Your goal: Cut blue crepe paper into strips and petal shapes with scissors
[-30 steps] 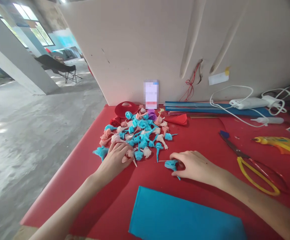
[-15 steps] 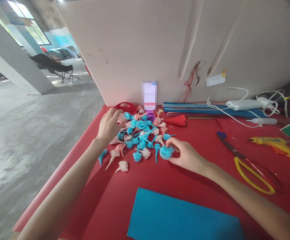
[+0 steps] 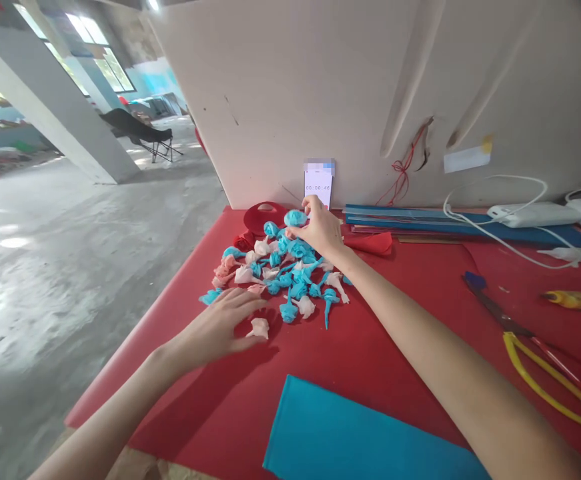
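My right hand [image 3: 323, 232] reaches over the back of a pile of crepe-paper roses, its thumb and fingers closed around a blue paper rose [image 3: 295, 218]. Below it the pile [image 3: 297, 249] mixes blue, pale pink and white roses with twisted stems. At the pile's front left, my left hand [image 3: 223, 327] is open, fingers stretched and thumb apart. Just beside its fingertips lies a single pale paper rose [image 3: 259, 328]; contact cannot be made out. Toward the near edge rests a folded blue sheet [image 3: 350, 430].
Behind the pile a phone [image 3: 317, 183] showing a timer leans on the white panel [image 3: 280, 100]. To the right lie yellow-and-red-handled scissors [image 3: 515, 327], a yellow glue gun [image 3: 577, 301], and a white power strip [image 3: 525, 215] with cables. The red tabletop [image 3: 180, 413] ends at the left.
My right hand has carried the blue rose from the pile's right side to its back. My left hand has drawn back toward the front left, its fingers now apart. The view has shifted left.
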A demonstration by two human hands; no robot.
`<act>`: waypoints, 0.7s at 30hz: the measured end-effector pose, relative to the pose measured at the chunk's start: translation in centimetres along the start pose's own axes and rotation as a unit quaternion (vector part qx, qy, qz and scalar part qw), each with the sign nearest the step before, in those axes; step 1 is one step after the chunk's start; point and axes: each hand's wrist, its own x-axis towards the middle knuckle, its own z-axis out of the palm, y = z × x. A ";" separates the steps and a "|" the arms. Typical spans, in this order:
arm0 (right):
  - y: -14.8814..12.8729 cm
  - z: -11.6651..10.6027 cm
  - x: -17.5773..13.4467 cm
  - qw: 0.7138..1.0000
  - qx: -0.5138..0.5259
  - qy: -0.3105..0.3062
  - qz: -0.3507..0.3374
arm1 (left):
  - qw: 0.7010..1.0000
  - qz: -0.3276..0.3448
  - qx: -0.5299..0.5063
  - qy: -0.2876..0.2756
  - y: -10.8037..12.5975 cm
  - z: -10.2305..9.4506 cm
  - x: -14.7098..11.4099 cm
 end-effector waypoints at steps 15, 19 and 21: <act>0.6 -3.5 -10.9 0.943 0.014 -0.273 -0.187 | 0.992 0.031 -0.042 -0.118 0.6 -1.4 0.8; 0.4 -3.1 -11.1 0.933 0.039 -0.295 -0.200 | 0.994 0.027 -0.026 -0.106 1.3 -0.2 0.2; 0.0 -3.6 -11.0 0.937 0.062 -0.288 -0.189 | 0.995 0.031 -0.032 -0.094 1.7 -0.1 -0.1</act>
